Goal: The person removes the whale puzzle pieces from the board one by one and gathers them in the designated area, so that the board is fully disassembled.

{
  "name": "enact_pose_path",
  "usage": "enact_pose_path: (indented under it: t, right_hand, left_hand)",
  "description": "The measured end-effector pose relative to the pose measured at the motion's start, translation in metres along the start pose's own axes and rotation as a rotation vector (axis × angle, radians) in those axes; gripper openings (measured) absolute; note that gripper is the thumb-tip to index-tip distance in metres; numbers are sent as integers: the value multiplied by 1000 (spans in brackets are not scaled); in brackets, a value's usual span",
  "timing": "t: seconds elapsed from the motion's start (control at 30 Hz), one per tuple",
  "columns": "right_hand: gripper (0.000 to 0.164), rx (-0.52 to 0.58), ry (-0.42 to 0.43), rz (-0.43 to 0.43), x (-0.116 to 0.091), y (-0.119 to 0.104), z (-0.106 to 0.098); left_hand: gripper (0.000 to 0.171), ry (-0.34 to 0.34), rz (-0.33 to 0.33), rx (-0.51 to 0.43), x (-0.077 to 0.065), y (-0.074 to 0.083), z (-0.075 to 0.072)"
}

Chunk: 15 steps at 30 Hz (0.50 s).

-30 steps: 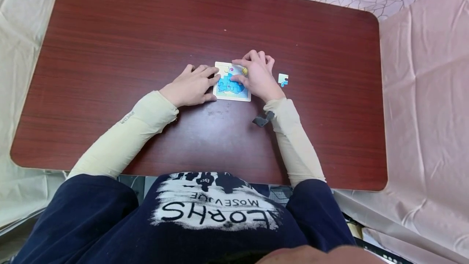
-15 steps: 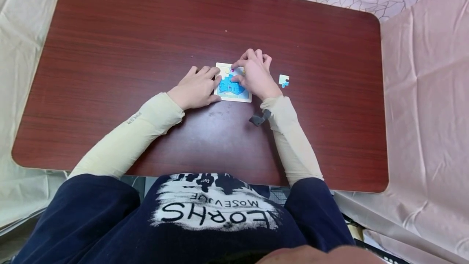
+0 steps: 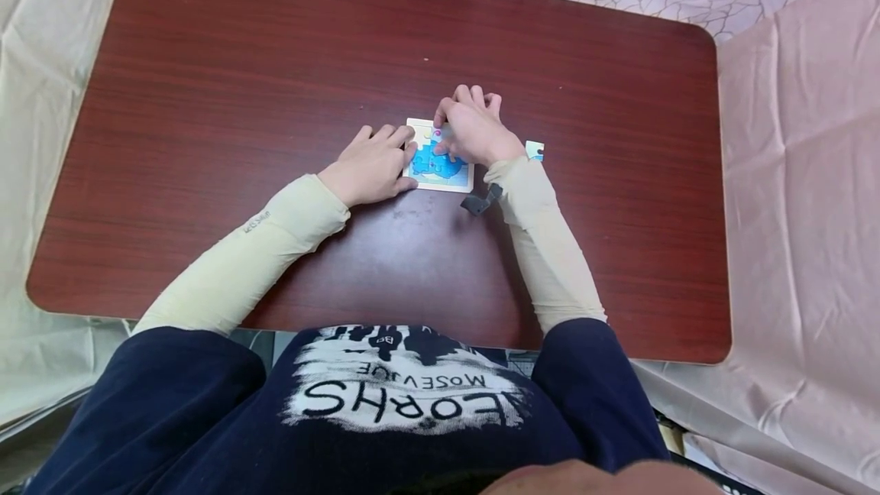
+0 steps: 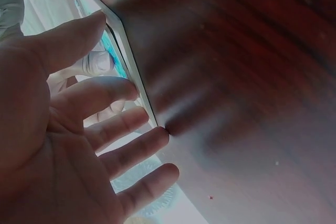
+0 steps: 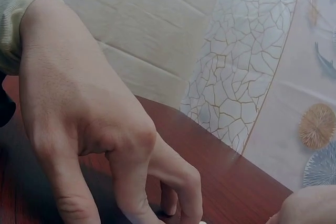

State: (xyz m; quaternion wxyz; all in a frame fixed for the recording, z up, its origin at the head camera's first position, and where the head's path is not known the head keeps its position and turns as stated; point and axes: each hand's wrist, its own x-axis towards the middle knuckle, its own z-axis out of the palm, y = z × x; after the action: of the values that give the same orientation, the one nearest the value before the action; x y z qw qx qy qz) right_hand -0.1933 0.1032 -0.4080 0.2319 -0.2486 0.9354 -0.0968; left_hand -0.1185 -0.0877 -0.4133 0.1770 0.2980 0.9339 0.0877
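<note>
A small square jigsaw puzzle [image 3: 443,189] with a pale frame and a blue animal picture lies mid-table in the head view. Along its left edge my left hand [image 3: 371,166] rests with fingers extended; in the left wrist view the thumb and fingertips touch the board's side [image 4: 126,51]. Over the puzzle's upper right is my right hand [image 3: 476,128], fingers bent, thumb and index finger set apart on the pieces. Whether they pinch a piece is hidden. Its fingertips fall outside the right wrist view. To the right lies a loose puzzle piece [image 3: 534,150], partly covered by the wrist.
The brown wooden table [image 3: 275,44] has rounded corners and reaches well past both hands. Pale cloth [image 3: 791,174] hangs around it. A dark strap [image 3: 481,201] dangles from the right sleeve, above the tabletop.
My right hand has shifted slightly left across the puzzle, covering the yellow sun picture seen earlier. Its wrist now overlaps the loose piece. My left hand stays at the puzzle's left edge.
</note>
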Motion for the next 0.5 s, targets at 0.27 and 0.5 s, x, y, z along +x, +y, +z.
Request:
enact_pose_path:
  t: [0.27, 0.5]
  right_hand:
    - [37, 30, -18, -9, 3, 3, 2]
    - [31, 38, -10, -25, 4, 3, 5]
  left_hand:
    - [59, -18, -8, 14, 0, 2, -1]
    - [56, 11, -6, 8, 1, 2, 0]
